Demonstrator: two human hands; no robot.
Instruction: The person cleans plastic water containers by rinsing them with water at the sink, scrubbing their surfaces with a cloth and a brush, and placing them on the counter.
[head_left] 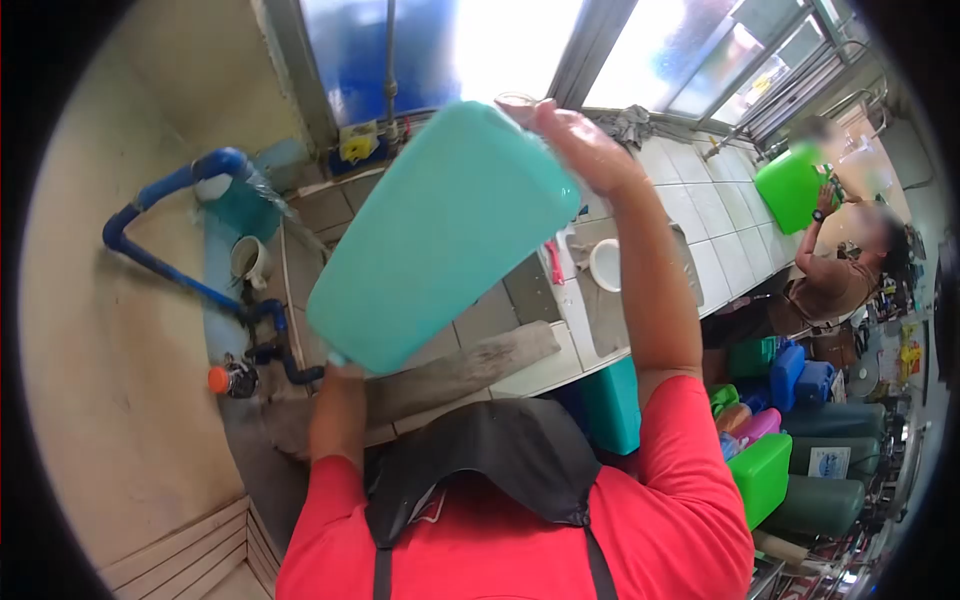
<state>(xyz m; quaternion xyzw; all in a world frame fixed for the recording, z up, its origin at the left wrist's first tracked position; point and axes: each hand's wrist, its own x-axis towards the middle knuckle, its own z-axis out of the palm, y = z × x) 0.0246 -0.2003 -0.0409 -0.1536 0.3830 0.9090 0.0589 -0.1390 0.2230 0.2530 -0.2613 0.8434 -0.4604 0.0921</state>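
Observation:
A large teal plastic container is held up at a tilt over the tiled counter, its broad flat side toward me. My right hand is closed on its upper right corner, beside a round, clear-looking rim; the fingertips are partly hidden. At the lower left end, my left hand grips the container from beneath, mostly covered by it. Below and to the right, a round white dish-like thing lies in a basin area near a pink-red item.
Blue pipe bends along the left wall, near a white cup and an orange-capped bottle. A wooden board lies along the counter edge. At right, a co-worker handles a green container; several containers stand below.

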